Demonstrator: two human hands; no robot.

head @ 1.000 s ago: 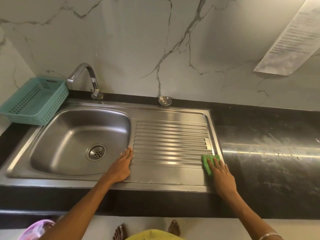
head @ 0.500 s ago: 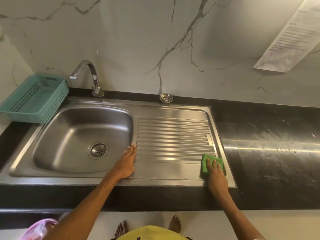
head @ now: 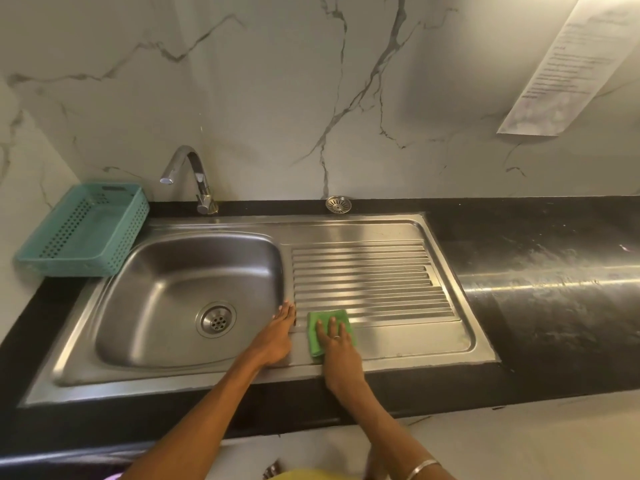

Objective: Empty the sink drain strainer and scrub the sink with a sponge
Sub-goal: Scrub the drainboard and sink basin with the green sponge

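Note:
A steel sink with a ribbed drainboard is set in a black counter. Its drain has no strainer in it. The round strainer lies on the counter behind the drainboard, by the wall. My right hand presses a green sponge flat on the drainboard's front left part with straight fingers. Just left of it, my left hand rests flat on the strip between basin and drainboard.
A teal plastic basket stands at the back left beside the tap. Black counter stretches to the right of the sink. A printed sheet hangs on the marble wall at the upper right.
My right hand has slid the sponge leftwards along the drainboard's front, from its right edge to close beside my left hand. My left hand has stayed in place.

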